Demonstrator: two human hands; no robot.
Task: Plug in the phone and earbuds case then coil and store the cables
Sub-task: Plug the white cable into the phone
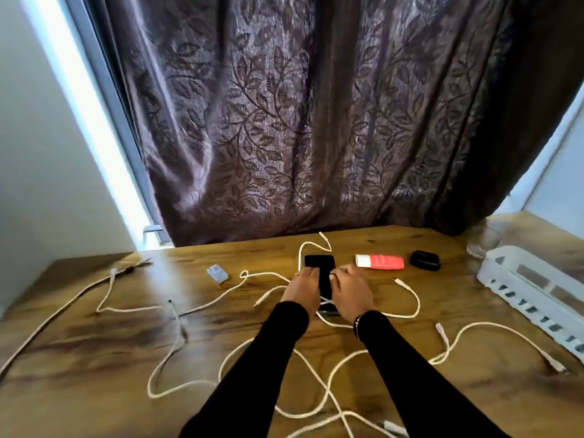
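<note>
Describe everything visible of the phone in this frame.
The phone is a black slab with a dark, unlit screen, lying flat and face up mid-table, long axis running away from the person. The left hand and right hand flank it, fingers on its edges. White cable loops round its far end; more crosses its near end.

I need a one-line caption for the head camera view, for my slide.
Both hands, left and right, on a black phone amid loose white cables on a wooden table.

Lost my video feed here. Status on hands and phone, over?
Both hands, left hand and right hand, on the phone flat on the table. Plug-in cannot be confirmed. Loose white cables sprawled all round; earbuds case untouched.
</note>
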